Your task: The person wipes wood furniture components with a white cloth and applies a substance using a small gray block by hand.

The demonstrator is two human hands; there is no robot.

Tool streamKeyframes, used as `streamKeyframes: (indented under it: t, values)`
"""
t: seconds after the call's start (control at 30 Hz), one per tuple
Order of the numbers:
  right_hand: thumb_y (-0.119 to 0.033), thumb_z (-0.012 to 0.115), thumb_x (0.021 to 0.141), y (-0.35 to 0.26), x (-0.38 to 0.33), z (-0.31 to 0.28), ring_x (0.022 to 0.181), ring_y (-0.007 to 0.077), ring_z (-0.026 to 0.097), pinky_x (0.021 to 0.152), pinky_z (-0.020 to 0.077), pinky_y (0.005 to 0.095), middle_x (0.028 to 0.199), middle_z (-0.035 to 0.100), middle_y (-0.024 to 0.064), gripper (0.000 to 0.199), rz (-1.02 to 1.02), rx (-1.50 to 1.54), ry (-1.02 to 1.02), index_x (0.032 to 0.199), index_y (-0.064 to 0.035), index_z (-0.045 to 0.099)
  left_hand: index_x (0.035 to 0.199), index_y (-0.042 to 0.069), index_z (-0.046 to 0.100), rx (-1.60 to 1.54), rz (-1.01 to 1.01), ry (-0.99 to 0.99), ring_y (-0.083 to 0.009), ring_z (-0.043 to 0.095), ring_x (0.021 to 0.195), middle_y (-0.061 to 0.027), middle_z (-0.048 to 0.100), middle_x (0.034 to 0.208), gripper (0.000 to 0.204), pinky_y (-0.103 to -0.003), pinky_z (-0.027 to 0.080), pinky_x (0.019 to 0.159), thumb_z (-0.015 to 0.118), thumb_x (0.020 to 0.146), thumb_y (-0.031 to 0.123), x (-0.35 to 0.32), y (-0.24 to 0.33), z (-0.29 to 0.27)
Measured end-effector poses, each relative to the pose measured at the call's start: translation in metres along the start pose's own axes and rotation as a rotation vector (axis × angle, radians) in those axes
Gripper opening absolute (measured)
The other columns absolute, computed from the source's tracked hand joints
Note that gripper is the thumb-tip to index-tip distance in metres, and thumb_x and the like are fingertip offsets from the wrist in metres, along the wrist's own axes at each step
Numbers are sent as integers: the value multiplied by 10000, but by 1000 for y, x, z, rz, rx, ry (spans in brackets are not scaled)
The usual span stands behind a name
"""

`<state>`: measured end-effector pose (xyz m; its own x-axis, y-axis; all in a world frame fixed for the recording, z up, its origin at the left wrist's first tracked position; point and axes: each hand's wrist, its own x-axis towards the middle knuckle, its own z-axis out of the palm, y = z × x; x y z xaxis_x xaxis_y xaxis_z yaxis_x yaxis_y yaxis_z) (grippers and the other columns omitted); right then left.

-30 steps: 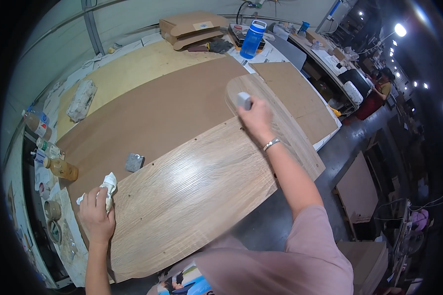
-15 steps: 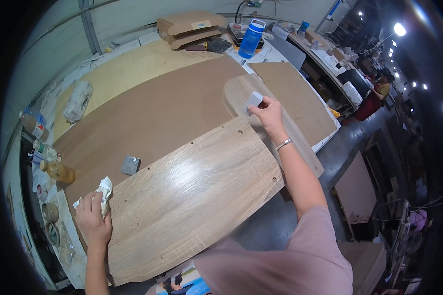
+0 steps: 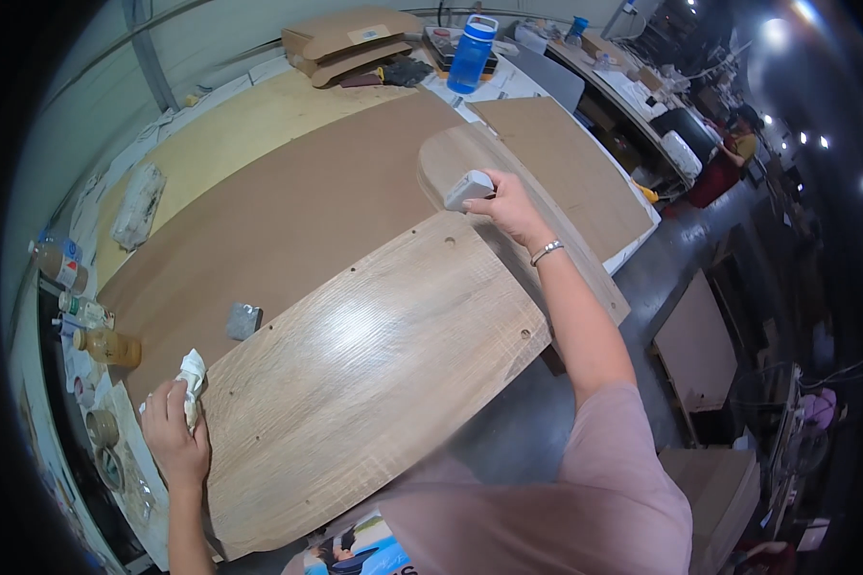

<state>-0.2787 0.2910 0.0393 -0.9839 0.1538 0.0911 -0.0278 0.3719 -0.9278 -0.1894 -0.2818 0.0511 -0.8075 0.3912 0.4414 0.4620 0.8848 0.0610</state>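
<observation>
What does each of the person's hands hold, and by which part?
The right hand grips a small grey block by its near end. The left hand clutches a crumpled white rag, bunched in the fist.

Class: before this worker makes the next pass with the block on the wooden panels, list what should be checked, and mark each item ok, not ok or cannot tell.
1. Right hand grips the grey block: ok.
2. Block rests on the narrow rounded panel: ok.
3. Left hand holds the white rag at the big oak-grain panel's edge: ok.
4. Small grey block lies off the oak-grain panel, on the brown board: ok.
5. Blue bottle stands away from the hands: ok.
6. Big panel fixed against sliding: cannot tell.
</observation>
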Motion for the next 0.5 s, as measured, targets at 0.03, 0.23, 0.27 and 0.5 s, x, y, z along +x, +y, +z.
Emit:
streamKeyframes:
  t: [0.03,0.23,0.27,0.5]
  values:
    - [-17,753,749,0,-4,-2,857,127,633,798,521,289,946,692,26,295,-21,-55,-41,1036,-17,682,1195,61,597,3,7,-5,-396,571,1040,-160,605,1169,521,-479,435,896,690,684,13,-2,-2,-2]
    - [-11,734,721,3,-86,-53,875,123,645,802,519,278,954,696,23,295,23,-82,-249,1012,-35,692,1196,57,596,19,-8,1,-392,577,1037,-169,610,1159,506,-468,436,880,683,700,9,-4,-2,-4]
    - [-29,745,746,3,-89,-56,884,132,650,822,519,290,965,700,36,274,106,-5,-225,1014,-37,689,1198,53,596,21,-6,2,-393,577,1040,-169,611,1160,502,-468,439,885,681,706,4,-4,-2,-3]
    - [-65,767,775,-1,-44,-17,875,107,641,799,520,274,966,697,17,278,25,67,-89,1038,-35,682,1204,33,597,-24,30,28,-409,580,1049,-182,616,1169,487,-468,459,902,680,726,-16,-6,-6,5]
